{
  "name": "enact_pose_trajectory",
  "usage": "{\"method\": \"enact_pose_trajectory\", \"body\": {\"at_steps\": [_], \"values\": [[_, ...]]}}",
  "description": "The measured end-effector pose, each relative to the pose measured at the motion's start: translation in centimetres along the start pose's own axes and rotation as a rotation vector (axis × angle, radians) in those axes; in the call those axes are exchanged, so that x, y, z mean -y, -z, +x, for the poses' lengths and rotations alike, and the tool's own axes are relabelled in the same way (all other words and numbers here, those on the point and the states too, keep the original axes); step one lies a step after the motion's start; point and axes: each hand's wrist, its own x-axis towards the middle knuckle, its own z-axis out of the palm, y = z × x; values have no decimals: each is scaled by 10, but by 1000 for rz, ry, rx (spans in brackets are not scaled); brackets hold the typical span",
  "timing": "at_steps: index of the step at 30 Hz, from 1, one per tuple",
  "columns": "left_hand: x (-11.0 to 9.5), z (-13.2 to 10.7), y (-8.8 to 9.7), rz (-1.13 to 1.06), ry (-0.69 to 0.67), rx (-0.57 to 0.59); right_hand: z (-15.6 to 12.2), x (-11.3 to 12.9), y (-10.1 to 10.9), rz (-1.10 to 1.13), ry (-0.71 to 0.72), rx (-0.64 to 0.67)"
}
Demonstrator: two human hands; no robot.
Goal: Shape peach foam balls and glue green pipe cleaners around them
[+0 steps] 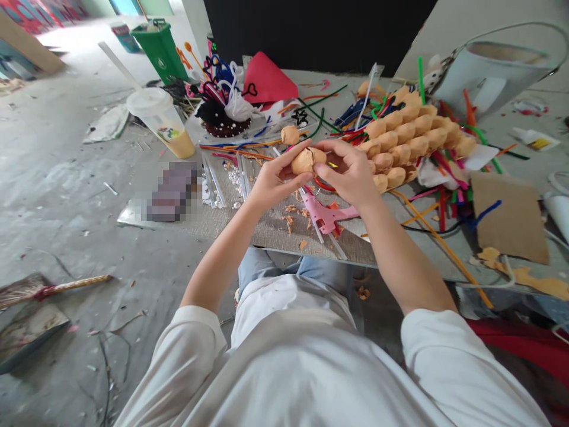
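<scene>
Both my hands meet above the low table (275,228) around a small tan paper ball (304,160). My left hand (273,181) pinches its left side with thumb and fingers closed. My right hand (349,172) curls over its right side, fingers closed on it. Just right of my hands lies a cluster of several similar tan balls (411,139) in rows. One loose tan ball (290,135) sits behind my hands. A pink glue gun (326,216) lies on the table under my wrists, among tan paper scraps (296,216).
Coloured pipe cleaners (249,148) are strewn over the table. A plastic cup with a straw (162,121) stands at the left, a red paper shape (267,80) behind, brown cardboard (511,216) at the right, a metal bucket (493,74) at the back right, a green bin (162,50) beyond.
</scene>
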Motion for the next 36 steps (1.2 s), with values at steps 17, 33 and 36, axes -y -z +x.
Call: {"method": "enact_pose_trajectory", "body": {"at_steps": [17, 33, 36], "values": [[-7, 4, -5, -114, 107, -115, -8, -5, -12, -211, 140, 14], [0, 6, -3, 112, -4, -117, -4, -5, -27, 123, -220, -7], [-3, 4, -5, 139, -30, -104, -3, -7, -26, 185, -244, 0]]}}
